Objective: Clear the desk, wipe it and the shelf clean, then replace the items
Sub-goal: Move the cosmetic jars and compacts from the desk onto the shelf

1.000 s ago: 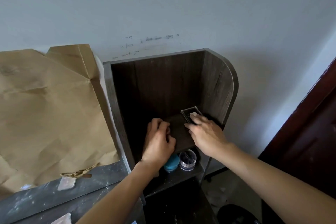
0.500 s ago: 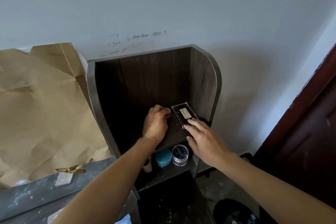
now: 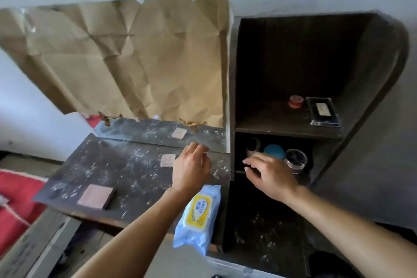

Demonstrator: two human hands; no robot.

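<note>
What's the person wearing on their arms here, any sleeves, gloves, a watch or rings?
Nothing worn shows. The left grip and right grip are bare hands, with no gloves and no rings that I can make out. The left forearm and right forearm are bare to the frame edge: no sleeves, watch or bracelet.

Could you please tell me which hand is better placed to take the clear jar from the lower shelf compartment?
Right, probably. The right hand is open just in front of that compartment, close beside the clear jar. The left hand hangs over the desk, beyond the shelf's side panel.
</note>
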